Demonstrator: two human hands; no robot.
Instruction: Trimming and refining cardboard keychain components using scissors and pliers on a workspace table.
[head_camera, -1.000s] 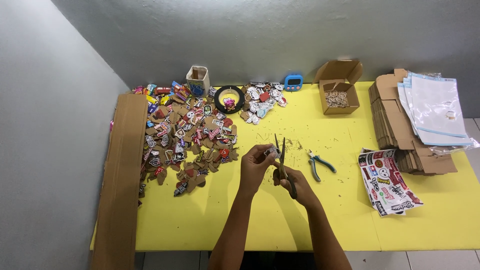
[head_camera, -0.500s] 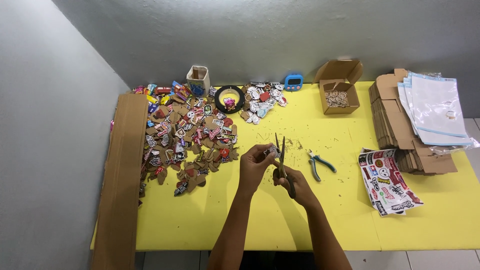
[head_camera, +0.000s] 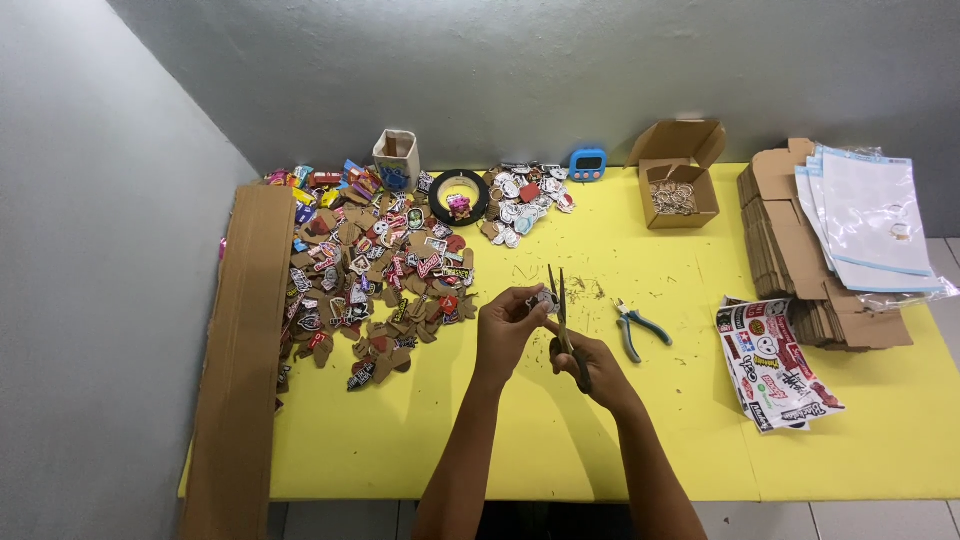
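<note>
My right hand (head_camera: 590, 365) grips a pair of scissors (head_camera: 558, 300) with the blades pointing up and away from me. My left hand (head_camera: 505, 325) pinches a small sticker cut-out (head_camera: 545, 298) right against the blades. Both hands hover over the middle of the yellow table (head_camera: 520, 440). A wide heap of cardboard-backed sticker cut-outs (head_camera: 370, 270) lies to the left of my left hand. Blue-handled pliers (head_camera: 635, 327) rest on the table just right of my right hand.
A long cardboard strip (head_camera: 240, 350) lies along the left edge. At the back stand a small cup (head_camera: 396, 158), a black tape roll (head_camera: 459, 196), a blue timer (head_camera: 588, 163) and an open box (head_camera: 678, 182). Sticker sheets (head_camera: 770, 365), stacked cardboard (head_camera: 790, 250) and plastic bags (head_camera: 865, 215) are at right.
</note>
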